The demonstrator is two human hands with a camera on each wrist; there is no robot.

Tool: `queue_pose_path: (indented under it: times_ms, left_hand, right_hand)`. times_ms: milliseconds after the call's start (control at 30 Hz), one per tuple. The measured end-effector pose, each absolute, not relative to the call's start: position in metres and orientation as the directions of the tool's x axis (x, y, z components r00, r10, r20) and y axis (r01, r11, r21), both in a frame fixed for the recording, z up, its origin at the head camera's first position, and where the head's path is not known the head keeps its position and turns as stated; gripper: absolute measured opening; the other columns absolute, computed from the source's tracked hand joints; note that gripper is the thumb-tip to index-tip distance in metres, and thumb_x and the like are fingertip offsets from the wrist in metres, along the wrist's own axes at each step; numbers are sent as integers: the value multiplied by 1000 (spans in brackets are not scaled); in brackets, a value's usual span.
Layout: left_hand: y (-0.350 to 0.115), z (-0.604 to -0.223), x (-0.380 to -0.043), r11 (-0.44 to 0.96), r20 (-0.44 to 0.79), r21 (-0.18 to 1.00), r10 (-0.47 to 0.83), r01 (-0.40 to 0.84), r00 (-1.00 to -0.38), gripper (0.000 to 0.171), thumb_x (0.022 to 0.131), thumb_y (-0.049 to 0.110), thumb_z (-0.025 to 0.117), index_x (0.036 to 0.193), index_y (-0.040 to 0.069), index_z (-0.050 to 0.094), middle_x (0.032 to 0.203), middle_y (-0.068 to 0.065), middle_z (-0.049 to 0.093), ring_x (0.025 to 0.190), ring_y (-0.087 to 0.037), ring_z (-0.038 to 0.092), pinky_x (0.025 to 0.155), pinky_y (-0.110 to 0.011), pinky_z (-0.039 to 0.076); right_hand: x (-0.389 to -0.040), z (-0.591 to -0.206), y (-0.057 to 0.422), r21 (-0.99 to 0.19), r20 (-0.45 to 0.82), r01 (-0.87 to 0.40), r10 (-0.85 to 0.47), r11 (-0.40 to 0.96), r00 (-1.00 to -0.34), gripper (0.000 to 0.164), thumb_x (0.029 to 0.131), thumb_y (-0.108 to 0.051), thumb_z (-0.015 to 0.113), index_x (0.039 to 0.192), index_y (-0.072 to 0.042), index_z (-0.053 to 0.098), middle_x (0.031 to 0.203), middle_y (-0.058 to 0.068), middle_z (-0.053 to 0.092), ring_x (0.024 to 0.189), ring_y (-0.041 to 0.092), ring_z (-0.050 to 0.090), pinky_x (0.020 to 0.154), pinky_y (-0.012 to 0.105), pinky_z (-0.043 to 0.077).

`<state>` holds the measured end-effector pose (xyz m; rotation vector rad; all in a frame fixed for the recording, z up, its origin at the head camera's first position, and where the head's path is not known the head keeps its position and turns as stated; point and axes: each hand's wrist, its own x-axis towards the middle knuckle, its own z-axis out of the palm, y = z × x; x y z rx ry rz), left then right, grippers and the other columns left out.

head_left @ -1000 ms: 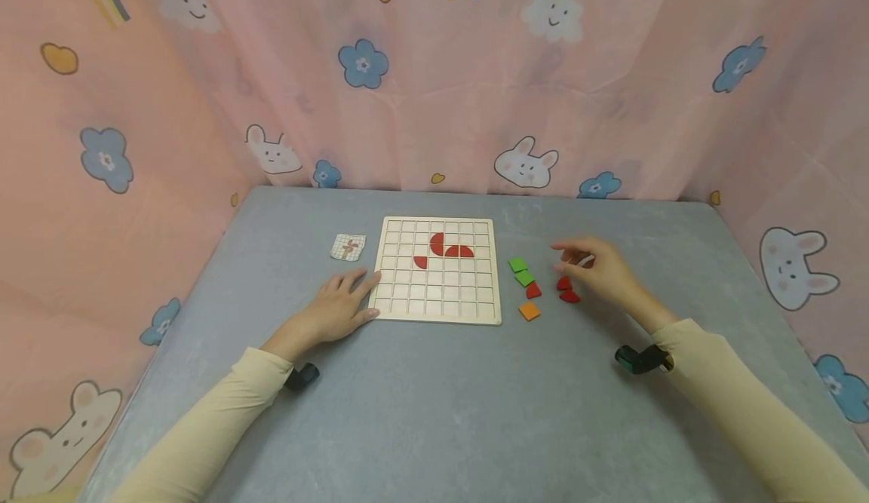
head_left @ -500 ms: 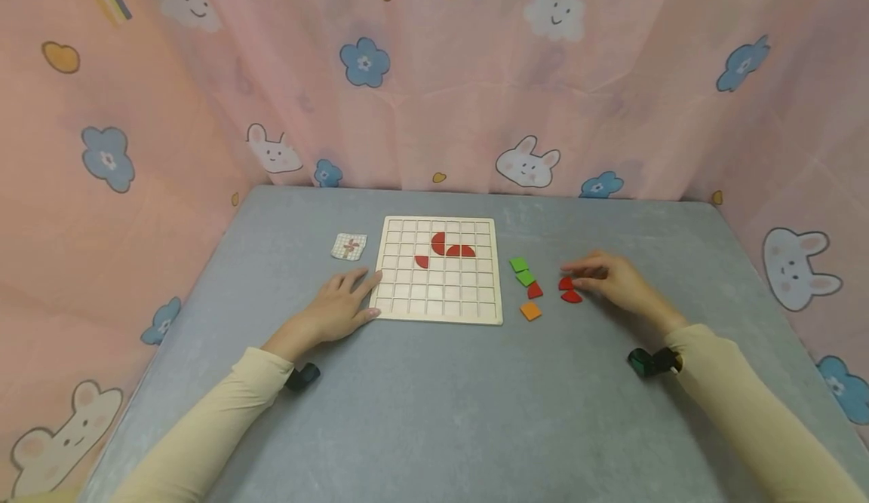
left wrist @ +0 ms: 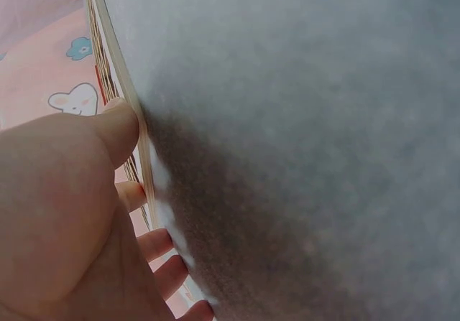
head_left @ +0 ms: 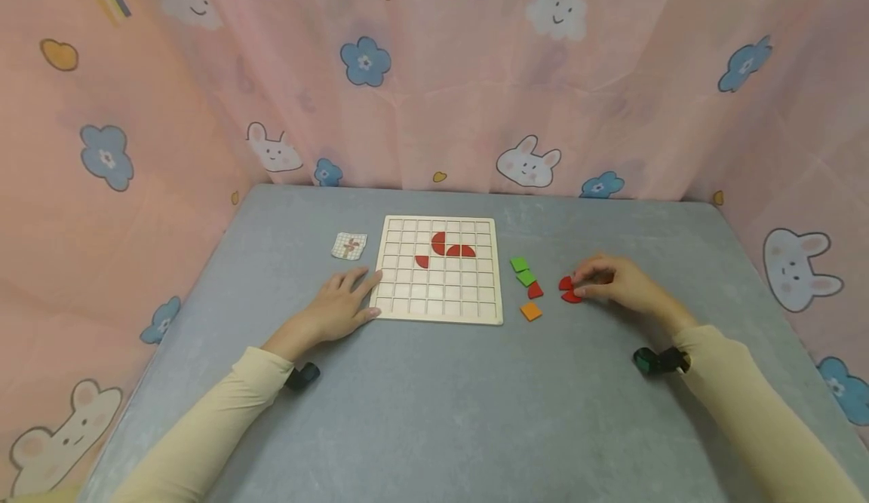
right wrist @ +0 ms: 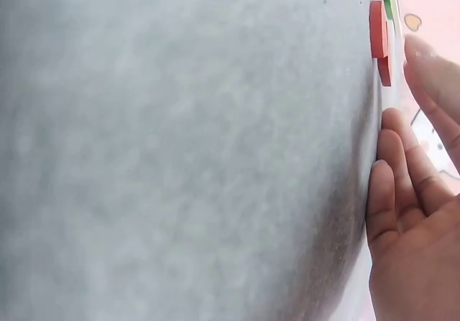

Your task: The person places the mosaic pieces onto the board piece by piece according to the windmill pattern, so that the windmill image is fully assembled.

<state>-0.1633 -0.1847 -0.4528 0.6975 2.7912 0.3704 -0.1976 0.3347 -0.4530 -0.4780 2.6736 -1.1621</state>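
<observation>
A light wooden grid board (head_left: 434,309) lies on the grey table with several red quarter-circle tiles (head_left: 422,262) in its squares. My left hand (head_left: 336,307) rests at the board's left edge, fingers spread; in the left wrist view its thumb (left wrist: 118,131) touches the rim. To the right of the board, my right hand (head_left: 621,284) hovers low beside two loose red quarter-circle tiles (head_left: 572,298). The right wrist view has its thumb and fingers apart, and the nearer red tile (right wrist: 378,30) stands clear of them. Nothing shows in its grasp.
Between board and right hand lie two green square tiles (head_left: 519,264), another red tile (head_left: 535,289) and an orange square tile (head_left: 531,311). A small patterned card (head_left: 349,246) lies left of the board. A pink printed curtain (head_left: 434,111) encloses the table's back and sides.
My right hand has drawn back slightly to the right and lowered toward the table beside the two red tiles. The left hand and the board have stayed put.
</observation>
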Motion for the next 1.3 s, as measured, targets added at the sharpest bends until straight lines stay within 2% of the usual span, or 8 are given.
queue_pose_path:
  times_ms: [167,467,733,967,1167,1300]
  left_hand:
    - [-185,-452,-163,853,-169,296,489,429,-856,66,112,31,54,167,3,29,167,-32,27,146,-56,34,118,-69,29]
    - [-185,-453,-164,858,-180,292,483,422,-857,68,112,33,54,168,4,28,168,-31,25,147,-55,32,120,-68,27]
    - [-185,-454,-165,860,-171,283,481,424,-860,66,113,32,53,167,4,29,167,-31,27,147,-55,33,119,-68,28]
    - [-184,-452,-164,860,-172,291,478,420,-861,66,113,31,53,167,3,29,167,-31,27,147,-55,32,120,-69,28]
    - [-184,-451,-164,861,-177,290,477,418,-861,66,113,31,53,167,3,28,167,-31,26,148,-55,32,120,-69,27]
    - [-184,-453,-164,861,-174,290,476,417,-862,66,113,32,53,167,3,28,167,-31,26,148,-55,32,120,-69,27]
  right_hand:
    - [-196,-452,335,-733,-83,-194,-368,653,-926,21,91,-17,87,108,-7,79,130,14,64,114,14,54,92,20,46]
    - [-194,-452,332,-706,-87,-201,-365,679,-927,25,88,-22,90,107,-9,79,133,14,62,122,28,52,95,26,43]
    - [-191,-451,331,-703,-92,-203,-370,682,-924,26,87,-22,91,106,-10,78,134,14,59,125,31,50,101,37,42]
    - [-191,-452,331,-704,-75,-221,-380,675,-922,24,87,-20,91,106,-10,80,133,14,59,124,30,50,98,32,42]
    - [-191,-454,331,-700,-68,-239,-396,673,-916,21,87,-18,90,105,-11,81,132,14,58,124,30,48,100,38,41]
    - [-190,-453,330,-691,-57,-262,-413,674,-909,21,87,-17,90,106,-11,81,131,15,58,122,31,49,98,33,43]
